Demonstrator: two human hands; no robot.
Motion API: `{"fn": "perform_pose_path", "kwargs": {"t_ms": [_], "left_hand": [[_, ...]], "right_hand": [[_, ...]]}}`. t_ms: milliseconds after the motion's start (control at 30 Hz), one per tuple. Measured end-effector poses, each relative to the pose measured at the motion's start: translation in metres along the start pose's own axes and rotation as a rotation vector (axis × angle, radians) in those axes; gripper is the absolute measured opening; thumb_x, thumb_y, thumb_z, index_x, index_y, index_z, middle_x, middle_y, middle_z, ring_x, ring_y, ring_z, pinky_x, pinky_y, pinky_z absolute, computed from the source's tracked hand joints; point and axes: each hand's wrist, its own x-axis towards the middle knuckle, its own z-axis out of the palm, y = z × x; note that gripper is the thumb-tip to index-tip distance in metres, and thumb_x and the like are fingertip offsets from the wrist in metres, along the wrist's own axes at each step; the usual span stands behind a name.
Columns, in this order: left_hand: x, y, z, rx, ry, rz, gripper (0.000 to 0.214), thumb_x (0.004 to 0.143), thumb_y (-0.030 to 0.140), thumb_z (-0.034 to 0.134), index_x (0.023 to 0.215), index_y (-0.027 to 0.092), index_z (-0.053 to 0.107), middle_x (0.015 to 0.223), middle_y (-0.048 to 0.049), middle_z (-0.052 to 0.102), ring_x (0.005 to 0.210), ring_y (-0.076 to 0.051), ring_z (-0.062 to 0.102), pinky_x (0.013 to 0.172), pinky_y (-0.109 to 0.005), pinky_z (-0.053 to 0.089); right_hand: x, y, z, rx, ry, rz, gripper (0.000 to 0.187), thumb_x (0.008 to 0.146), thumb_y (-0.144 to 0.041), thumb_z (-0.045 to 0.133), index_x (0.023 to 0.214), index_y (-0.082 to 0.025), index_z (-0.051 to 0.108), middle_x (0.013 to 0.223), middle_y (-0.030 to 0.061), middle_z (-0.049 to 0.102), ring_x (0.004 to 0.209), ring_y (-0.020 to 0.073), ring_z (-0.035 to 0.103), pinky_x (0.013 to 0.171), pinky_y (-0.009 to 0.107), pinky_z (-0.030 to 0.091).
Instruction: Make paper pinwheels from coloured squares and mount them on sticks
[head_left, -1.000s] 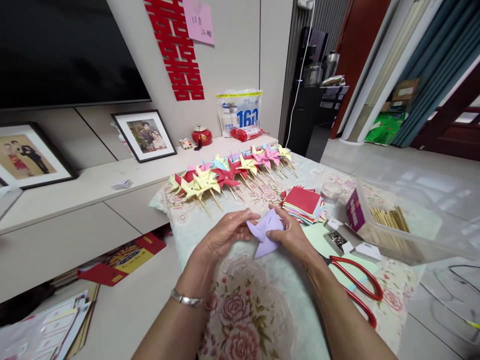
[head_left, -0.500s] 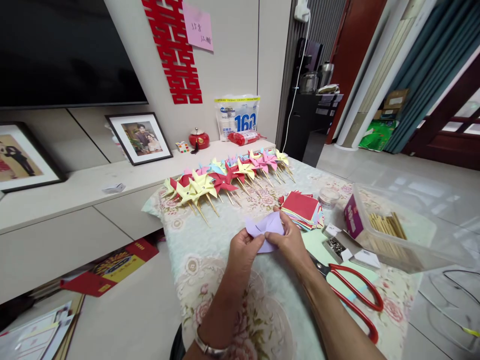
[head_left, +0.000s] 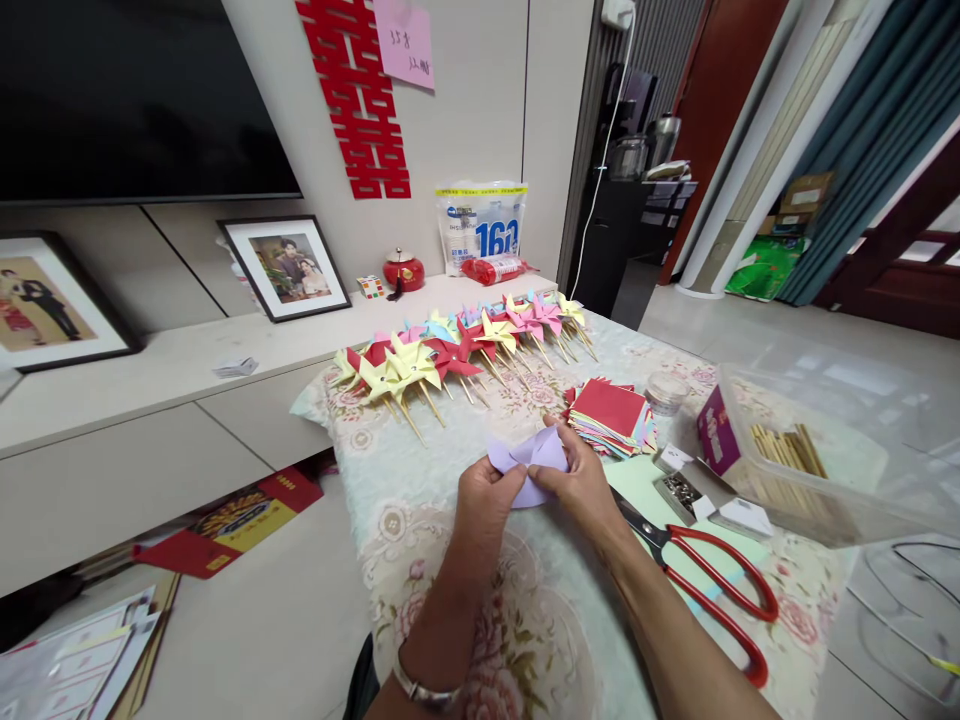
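Observation:
A sheet of purple paper (head_left: 534, 490) with its corners bent in toward the middle is held over the table between both hands. My left hand (head_left: 484, 500) pinches its left side, thumb near the centre. From the right, my right hand (head_left: 581, 475) grips the paper with the thumb pressed at the middle and fingers behind it. Red-handled scissors (head_left: 675, 545) lie beside my right forearm on light green paper (head_left: 634, 475). Just beyond my right hand is a stack of coloured paper squares (head_left: 611, 410). Finished paper pinwheels (head_left: 450, 355) on sticks lie in rows at the back.
A small box of metal fasteners (head_left: 681, 492) and a clear plastic bin (head_left: 795, 505) holding wooden sticks (head_left: 787, 450) stand at the right. Near the stack is a round clear container (head_left: 666, 392). A low white cabinet (head_left: 172, 370) with framed photos runs along the wall.
The camera view has shifted slightly, so the scene sits a little further right and, at the back, higher. Both hands keep hold of the purple paper in nearly the same pose.

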Motion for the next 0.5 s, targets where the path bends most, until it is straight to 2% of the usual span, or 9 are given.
{"fn": "perform_pose_path", "kwargs": {"t_ms": [100, 167, 267, 333, 433, 500], "left_hand": [[0.0, 0.0, -0.002, 0.001, 0.018, 0.003, 0.026, 0.063, 0.026, 0.077, 0.084, 0.011, 0.076, 0.069, -0.0035, 0.075, 0.063, -0.018, 0.066, 0.065, -0.028, 0.051], [0.002, 0.0, -0.005, -0.004, 0.033, 0.003, 0.028, 0.063, 0.027, 0.077, 0.085, 0.011, 0.076, 0.068, -0.0034, 0.074, 0.063, -0.019, 0.066, 0.065, -0.029, 0.051], [0.005, -0.001, -0.01, -0.01, 0.071, -0.003, 0.029, 0.061, 0.026, 0.078, 0.084, 0.01, 0.076, 0.065, -0.0034, 0.073, 0.063, -0.019, 0.067, 0.066, -0.03, 0.052], [0.007, -0.002, -0.013, -0.012, 0.084, -0.017, 0.03, 0.06, 0.026, 0.078, 0.085, 0.01, 0.076, 0.064, -0.0036, 0.073, 0.063, -0.02, 0.067, 0.066, -0.03, 0.052], [0.01, -0.003, -0.017, -0.015, 0.09, -0.028, 0.031, 0.06, 0.027, 0.079, 0.086, 0.009, 0.076, 0.065, -0.0042, 0.073, 0.062, -0.02, 0.066, 0.066, -0.03, 0.052], [0.01, -0.003, -0.02, -0.025, 0.104, -0.023, 0.031, 0.06, 0.027, 0.079, 0.085, 0.009, 0.075, 0.065, -0.0044, 0.073, 0.061, -0.02, 0.066, 0.066, -0.031, 0.051]], "right_hand": [[0.0, -0.001, -0.001, 0.112, -0.025, 0.045, 0.09, 0.065, -0.029, 0.075, 0.147, -0.014, 0.042, 0.1, 0.0082, 0.072, 0.086, 0.0241, 0.068, 0.076, 0.035, 0.053], [0.001, -0.002, -0.004, 0.14, 0.036, 0.004, 0.086, 0.065, -0.032, 0.077, 0.144, -0.017, 0.047, 0.098, 0.0071, 0.07, 0.082, 0.0221, 0.067, 0.075, 0.035, 0.053], [0.0, -0.007, -0.01, 0.082, 0.182, -0.146, 0.067, 0.068, -0.034, 0.078, 0.13, -0.019, 0.06, 0.101, 0.0068, 0.067, 0.081, 0.0188, 0.063, 0.077, 0.036, 0.053], [-0.003, -0.012, -0.013, 0.008, 0.21, -0.24, 0.047, 0.074, -0.033, 0.076, 0.118, -0.021, 0.067, 0.099, 0.0059, 0.066, 0.082, 0.0184, 0.062, 0.078, 0.036, 0.052], [-0.007, -0.016, -0.015, -0.145, 0.093, -0.337, 0.02, 0.084, -0.031, 0.07, 0.102, -0.023, 0.074, 0.091, 0.0044, 0.068, 0.081, 0.0188, 0.062, 0.076, 0.034, 0.05], [-0.008, -0.016, -0.016, -0.262, -0.029, -0.38, 0.013, 0.087, -0.028, 0.066, 0.095, -0.024, 0.076, 0.088, 0.004, 0.069, 0.079, 0.0191, 0.061, 0.072, 0.033, 0.047]]}}
